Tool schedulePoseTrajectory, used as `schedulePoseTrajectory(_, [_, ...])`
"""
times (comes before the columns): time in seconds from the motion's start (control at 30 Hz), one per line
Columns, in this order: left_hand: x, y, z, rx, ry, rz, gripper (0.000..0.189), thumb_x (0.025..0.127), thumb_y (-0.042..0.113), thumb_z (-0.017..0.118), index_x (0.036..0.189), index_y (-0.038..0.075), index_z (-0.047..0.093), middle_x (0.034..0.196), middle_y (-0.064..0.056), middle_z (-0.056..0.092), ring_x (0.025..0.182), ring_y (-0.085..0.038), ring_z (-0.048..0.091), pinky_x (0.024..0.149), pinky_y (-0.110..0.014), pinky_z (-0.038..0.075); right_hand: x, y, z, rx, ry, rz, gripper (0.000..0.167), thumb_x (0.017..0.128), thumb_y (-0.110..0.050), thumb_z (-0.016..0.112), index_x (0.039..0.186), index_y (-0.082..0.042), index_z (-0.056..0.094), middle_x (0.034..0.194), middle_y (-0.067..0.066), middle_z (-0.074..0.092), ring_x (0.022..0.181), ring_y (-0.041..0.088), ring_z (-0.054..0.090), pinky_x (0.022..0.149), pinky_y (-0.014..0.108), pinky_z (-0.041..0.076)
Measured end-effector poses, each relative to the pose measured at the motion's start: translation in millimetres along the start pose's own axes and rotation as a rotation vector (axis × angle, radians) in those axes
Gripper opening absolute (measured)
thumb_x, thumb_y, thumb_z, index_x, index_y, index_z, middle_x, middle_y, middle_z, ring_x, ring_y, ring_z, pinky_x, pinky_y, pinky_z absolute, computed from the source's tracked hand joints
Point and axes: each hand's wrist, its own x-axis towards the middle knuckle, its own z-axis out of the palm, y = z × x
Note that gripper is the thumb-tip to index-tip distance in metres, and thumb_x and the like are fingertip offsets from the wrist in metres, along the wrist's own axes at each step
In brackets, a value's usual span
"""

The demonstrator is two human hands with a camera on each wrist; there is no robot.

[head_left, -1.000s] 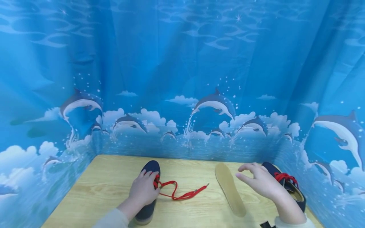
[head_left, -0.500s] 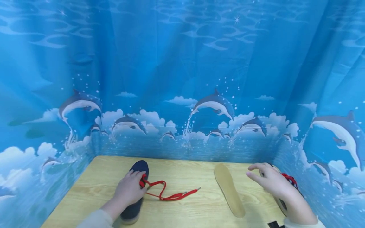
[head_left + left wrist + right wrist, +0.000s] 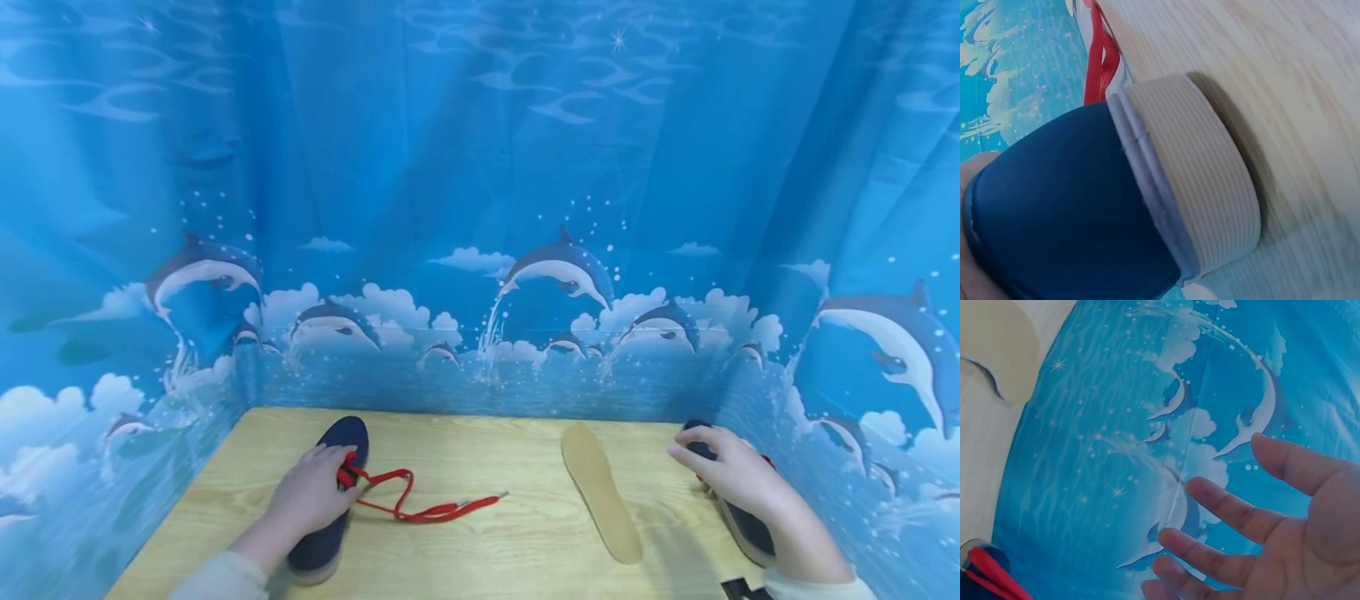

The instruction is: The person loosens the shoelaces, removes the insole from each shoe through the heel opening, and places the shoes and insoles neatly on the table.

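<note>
At the left of the table, my left hand [image 3: 315,492] grips a navy canvas shoe [image 3: 322,542] from above, its thumb on the lace side. Red shoelaces [image 3: 431,514] trail from it to the right over the wood. The left wrist view shows the shoe's navy heel [image 3: 1066,206] and ribbed beige sole [image 3: 1204,169] close up. My right hand [image 3: 731,475] hovers with fingers spread over a second navy shoe [image 3: 752,533], partly hiding it. Nothing lies in that palm in the right wrist view, where a red lace [image 3: 994,575] shows at the lower left.
A tan insole [image 3: 600,496] lies flat between the shoes, nearer the right one. Blue dolphin-print curtain [image 3: 480,208] stands behind and at both sides of the wooden table [image 3: 517,550]. A small black object [image 3: 742,589] sits at the front right edge.
My left hand has slid its shoe leftward, the laces dragging along. My right hand has shifted slightly right. The right shoe has turned, showing more of its navy side and less of its red laces.
</note>
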Motion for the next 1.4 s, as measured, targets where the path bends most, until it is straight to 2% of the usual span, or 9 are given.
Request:
schedulePoseTrajectory(0.23, [0.3,-11.7,-7.1,-0.002,0.003,0.003,0.066,0.085,0.034,0.078,0.137,-0.001,0.057,0.138,-0.026,0.056,0.133,-0.052,0.04,0.102,-0.068,0.039,5.4,18.0,-4.4,-0.009,0.027,0.027,0.061,0.103,-0.049,0.05,0.13,0.005,0.06,0.133,0.034,0.053,0.119,0.055,0.049,0.081,0.061,0.049])
schedulePoseTrajectory(0.47, [2.9,-25.6,-13.0,-0.008,-0.013,-0.005,0.068,0.085,0.035,0.077,0.138,-0.003,0.056,0.138,-0.028,0.055,0.133,-0.054,0.038,0.101,-0.068,0.039,6.9,30.0,-7.3,-0.006,0.053,0.098,0.072,0.101,-0.058,0.047,0.134,0.006,0.055,0.14,0.039,0.044,0.126,0.062,0.036,0.088,0.072,0.041])
schedulePoseTrajectory(0.53, [2.7,-29.7,-14.8,-0.009,-0.011,-0.005,0.068,0.085,0.034,0.078,0.137,-0.003,0.056,0.137,-0.028,0.055,0.133,-0.054,0.039,0.1,-0.068,0.039,5.9,32.8,-7.9,0.01,0.05,0.12,0.076,0.1,-0.06,0.047,0.136,0.006,0.052,0.143,0.04,0.039,0.127,0.062,0.034,0.088,0.071,0.041])
schedulePoseTrajectory(0.77, [1.9,-47.0,-22.4,-0.008,-0.023,-0.01,0.065,0.085,0.032,0.077,0.137,-0.002,0.057,0.137,-0.029,0.055,0.131,-0.057,0.038,0.098,-0.07,0.04,6.5,44.5,-8.4,0.049,0.044,0.162,0.08,0.1,-0.062,0.045,0.14,0.007,0.047,0.145,0.044,0.031,0.123,0.061,0.04,0.08,0.059,0.051])
schedulePoseTrajectory(1.03, [2.4,-64.2,-30.8,-0.005,-0.024,-0.003,0.066,0.084,0.029,0.077,0.136,-0.005,0.057,0.134,-0.032,0.056,0.127,-0.059,0.04,0.096,-0.069,0.042,6.7,62.2,-12.3,0.001,0.068,0.179,0.079,0.101,-0.061,0.044,0.139,0.008,0.048,0.143,0.044,0.035,0.123,0.063,0.038,0.083,0.066,0.047])
schedulePoseTrajectory(1.4, [4.6,-90.7,-37.5,0.009,-0.025,0.036,0.066,0.082,0.027,0.079,0.133,-0.009,0.057,0.127,-0.033,0.058,0.12,-0.059,0.048,0.092,-0.065,0.046,8.8,77.5,-14.5,0.027,0.05,0.233,0.084,0.099,-0.066,0.041,0.139,0.008,0.047,0.144,0.044,0.031,0.124,0.064,0.034,0.086,0.068,0.045])
